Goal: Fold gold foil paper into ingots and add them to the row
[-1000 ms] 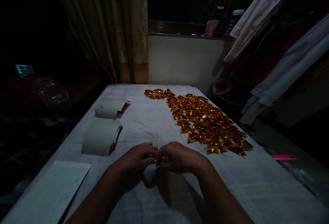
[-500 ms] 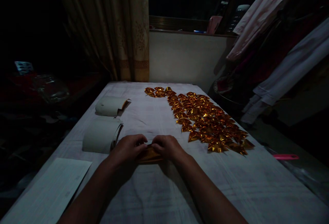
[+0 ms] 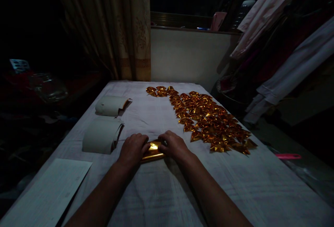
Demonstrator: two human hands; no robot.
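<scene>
A folded sheet of shiny gold foil paper (image 3: 153, 150) lies between my two hands, low over the cloth-covered table. My left hand (image 3: 134, 147) grips its left end, thumb on the top face. At the right end, my right hand (image 3: 173, 145) pinches the foil with curled fingers. The foil's underside and the far fingertips are hidden. To the right spreads a large group of folded gold foil pieces (image 3: 206, 115) with pointed ends, and a few more foil pieces (image 3: 156, 91) sit at the far edge.
Two curled stacks of pale paper, a nearer one (image 3: 100, 136) and a farther one (image 3: 108, 105), rest on the left. A flat pale sheet (image 3: 52, 188) lies at front left. Beyond the right edge is a pink handle (image 3: 288, 156). A curtain (image 3: 130, 29) hangs behind.
The foil, dark and narrow before, now shows a wider bright face tilted up at its right end. My right hand has risen slightly; my left stays at the left end.
</scene>
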